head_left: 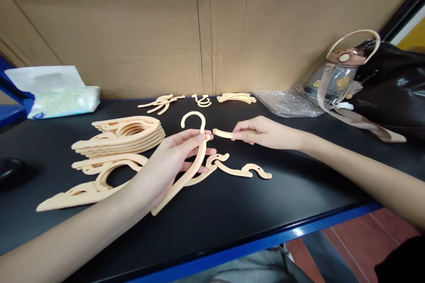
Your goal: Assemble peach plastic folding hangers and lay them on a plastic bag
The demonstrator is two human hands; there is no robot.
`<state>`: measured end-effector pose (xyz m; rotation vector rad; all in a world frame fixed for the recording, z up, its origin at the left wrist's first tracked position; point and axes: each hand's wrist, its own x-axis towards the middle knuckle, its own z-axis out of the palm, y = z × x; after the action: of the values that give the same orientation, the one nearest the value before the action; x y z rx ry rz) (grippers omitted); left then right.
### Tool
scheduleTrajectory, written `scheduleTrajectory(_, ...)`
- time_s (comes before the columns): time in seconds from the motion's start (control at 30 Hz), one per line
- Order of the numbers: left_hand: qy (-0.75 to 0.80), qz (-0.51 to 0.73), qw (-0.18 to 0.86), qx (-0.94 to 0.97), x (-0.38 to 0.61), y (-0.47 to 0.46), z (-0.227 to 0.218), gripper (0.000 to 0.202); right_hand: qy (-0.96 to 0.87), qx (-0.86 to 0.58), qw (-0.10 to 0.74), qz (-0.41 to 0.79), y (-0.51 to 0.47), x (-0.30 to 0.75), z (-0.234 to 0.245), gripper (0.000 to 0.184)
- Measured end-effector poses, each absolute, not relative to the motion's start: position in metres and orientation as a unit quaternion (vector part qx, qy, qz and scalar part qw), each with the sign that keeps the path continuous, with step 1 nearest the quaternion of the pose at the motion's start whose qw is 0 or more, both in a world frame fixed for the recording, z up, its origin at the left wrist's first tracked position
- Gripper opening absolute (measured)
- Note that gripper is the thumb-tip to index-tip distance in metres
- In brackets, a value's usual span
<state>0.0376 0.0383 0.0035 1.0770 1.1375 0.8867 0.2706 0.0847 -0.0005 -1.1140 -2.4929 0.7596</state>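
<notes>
My left hand [181, 152] is closed on a partly assembled cream plastic hanger [199, 157], a hook joined to one curved arm, thumb and fingers near the joint. To its right, my right hand [260, 132] pinches a slim curved hanger arm [223, 133], whose free end with a small hole points at that joint, with a slight gap between them. Below the hands, several loose curved hanger pieces [235, 170] lie on the black table [232, 216]. A stack of folded hangers [133, 135] sits beyond my left forearm, with more folded hangers [83, 192] partly hidden under it.
Small piles of hanger arms [161, 102], hooks [202, 100] and straight pieces [236, 97] lie along the back. At the left are a tissue pack [64, 99] and a black mouse [11, 172]. A plastic bag [288, 102], strapped bottle [338, 77] and black bag [392, 84] occupy the right.
</notes>
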Motion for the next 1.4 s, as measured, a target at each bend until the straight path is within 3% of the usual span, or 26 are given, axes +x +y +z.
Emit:
scheduleTrajectory(0.27,0.498,0.369,0.632,0.465,0.034,0.043,0.0,0.015,-0.856,-0.33,0.141,0.373,0.086,0.272,-0.003,0.034)
scheduleTrajectory(0.57,0.459,0.33,0.68,0.466,0.031,0.045,-0.003,0.019,-0.85,-0.325,0.114,0.398,0.083,0.27,-0.005,0.038)
scheduleTrajectory(1.4,0.46,0.293,0.711,0.444,0.031,0.049,0.001,0.011,-0.801,-0.349,0.17,0.456,0.085,0.265,-0.015,0.025)
